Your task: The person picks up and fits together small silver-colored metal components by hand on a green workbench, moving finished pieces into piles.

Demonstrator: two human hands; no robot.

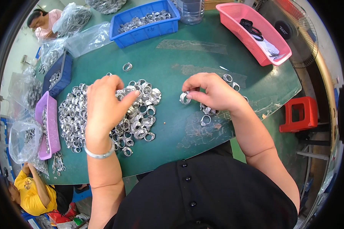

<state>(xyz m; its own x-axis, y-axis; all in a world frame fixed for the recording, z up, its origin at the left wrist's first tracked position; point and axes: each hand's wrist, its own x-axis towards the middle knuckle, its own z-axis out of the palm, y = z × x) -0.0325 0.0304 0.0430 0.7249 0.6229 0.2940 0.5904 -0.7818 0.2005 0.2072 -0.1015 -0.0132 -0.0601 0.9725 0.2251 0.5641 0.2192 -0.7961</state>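
Observation:
My right hand (214,91) pinches a silver ring (185,97) between thumb and fingertips, just above the green table. A smaller group of rings (205,120) lies under and beside this hand, partly hidden by it. My left hand (107,101) rests over a large heap of silver rings (143,110), its thumb spread away from the curled fingers. The hand covers part of the heap, and its fingertips are partly hidden. A bangle (100,153) circles the left wrist. One loose ring (127,67) lies beyond the heap.
At the back stands a blue bin (144,29) of rings; a pink basket (252,34) with a black cable is at far right. A purple tray (47,126), a smaller blue bin (61,78) and plastic bags (25,141) line the left. A red stool (299,114) stands right. Two people sit at left.

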